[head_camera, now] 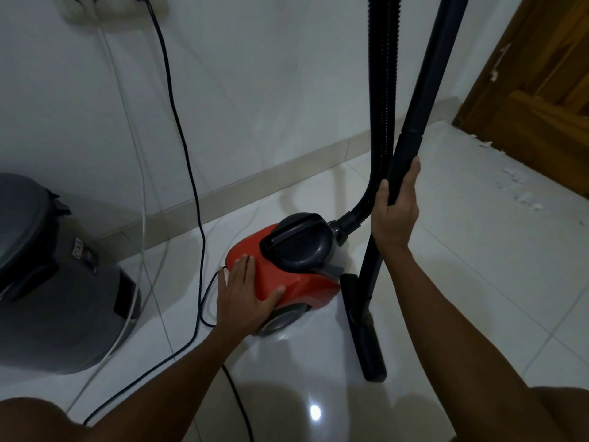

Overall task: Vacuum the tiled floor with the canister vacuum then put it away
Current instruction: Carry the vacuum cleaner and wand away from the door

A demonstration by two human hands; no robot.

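Observation:
A red canister vacuum (302, 282) with a dark grey top handle sits on the white tiled floor (478, 282) near the wall. My left hand (245, 295) lies flat on its rear, fingers spread over the red shell. My right hand (395, 212) is wrapped around the black wand (424, 100), which stands nearly upright. The black floor nozzle (363, 327) rests on the tiles right of the canister. A ribbed black hose (381, 90) rises from the canister's front beside the wand. A black power cord (178, 122) runs from a wall socket down to the vacuum's back.
A grey lidded bin (54, 275) stands at the left by the wall. A thin white cable (140, 186) hangs down next to the black cord. A wooden door (541, 90) is at the upper right, with white scraps (516, 186) on the floor near it.

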